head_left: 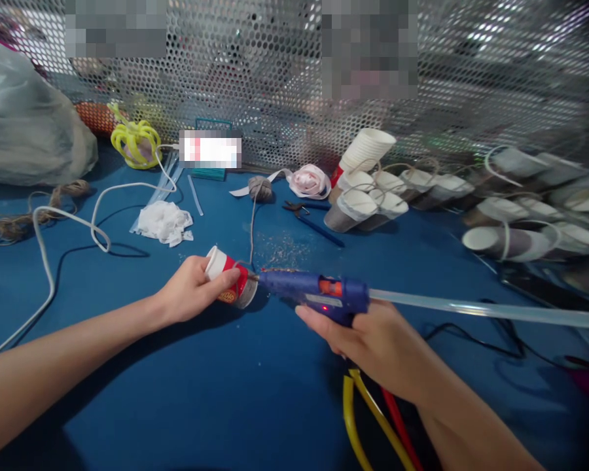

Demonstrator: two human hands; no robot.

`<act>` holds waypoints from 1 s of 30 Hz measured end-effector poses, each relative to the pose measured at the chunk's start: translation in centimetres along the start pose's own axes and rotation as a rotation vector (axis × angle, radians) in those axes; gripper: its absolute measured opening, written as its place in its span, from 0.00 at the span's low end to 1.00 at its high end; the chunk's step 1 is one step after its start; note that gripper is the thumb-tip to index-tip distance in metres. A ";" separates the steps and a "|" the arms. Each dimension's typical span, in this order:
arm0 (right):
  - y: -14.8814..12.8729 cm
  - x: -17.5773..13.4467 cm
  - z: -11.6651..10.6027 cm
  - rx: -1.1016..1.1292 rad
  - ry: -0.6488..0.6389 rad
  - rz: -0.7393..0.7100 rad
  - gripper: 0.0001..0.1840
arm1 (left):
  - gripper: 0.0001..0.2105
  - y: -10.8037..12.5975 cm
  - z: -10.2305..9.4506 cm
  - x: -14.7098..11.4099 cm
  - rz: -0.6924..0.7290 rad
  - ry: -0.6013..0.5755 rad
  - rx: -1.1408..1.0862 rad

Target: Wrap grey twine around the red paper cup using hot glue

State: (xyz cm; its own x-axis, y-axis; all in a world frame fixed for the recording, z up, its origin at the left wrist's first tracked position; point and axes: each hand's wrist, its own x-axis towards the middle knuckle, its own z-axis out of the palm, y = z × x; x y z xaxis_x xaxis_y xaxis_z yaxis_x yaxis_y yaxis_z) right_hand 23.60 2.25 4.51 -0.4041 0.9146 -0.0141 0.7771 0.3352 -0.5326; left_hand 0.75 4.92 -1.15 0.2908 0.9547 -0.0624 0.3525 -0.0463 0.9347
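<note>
My left hand (196, 288) is closed round a red and white paper cup (230, 278) tipped on its side, its base facing right. Grey twine lies along the cup and runs back to a small ball of twine (260, 188). In my right hand (363, 340) is a blue glue gun (299, 288), its tip at the cup's base end. Whether the tip touches the cup I cannot tell. A long clear glue stick (471, 309) sticks out of the gun's rear, and a small red light glows on its side.
Blue-handled pliers (319, 226) lie behind the glue gun. Several twine-handled paper cups (356, 206) stand at the back right. White scraps (164, 222), a white cable (49, 281) and a large plastic bag (29, 118) are at left. Perforated metal mesh (275, 78) borders the blue table (201, 399).
</note>
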 end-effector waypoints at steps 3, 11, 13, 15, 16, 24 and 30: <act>0.1 0.4 0.0 0.088 -0.029 0.081 0.24 | 0.18 -0.2 0.0 0.0 0.011 -0.002 0.020; -0.1 0.6 -0.2 0.235 -0.071 0.234 0.23 | 0.16 0.2 -0.1 -0.1 0.038 -0.021 0.019; 0.0 0.5 -0.2 0.238 -0.090 0.213 0.24 | 0.16 0.3 -0.1 -0.1 0.040 -0.026 0.018; 0.1 0.6 -0.2 0.245 -0.106 0.223 0.24 | 0.17 0.3 -0.1 -0.2 0.040 -0.030 0.018; 0.2 0.7 -0.2 0.249 -0.108 0.239 0.24 | 0.17 0.3 -0.1 -0.2 0.040 -0.033 0.017; 0.2 1.4 0.0 0.252 -0.114 0.328 0.22 | 0.17 0.0 0.0 -0.2 0.063 -0.050 0.003; 0.1 1.0 -0.2 0.251 -0.120 0.279 0.22 | 0.17 -0.1 -0.1 -0.2 0.055 -0.042 0.034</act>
State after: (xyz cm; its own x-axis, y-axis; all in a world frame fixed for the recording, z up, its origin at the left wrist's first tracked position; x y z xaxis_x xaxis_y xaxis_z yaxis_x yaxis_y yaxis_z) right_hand 23.41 3.25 4.63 -0.2592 0.9249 -0.2783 0.7287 -0.0018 -0.6848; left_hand 0.54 4.80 -1.16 0.3480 0.9371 -0.0263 0.3650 -0.1096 0.9245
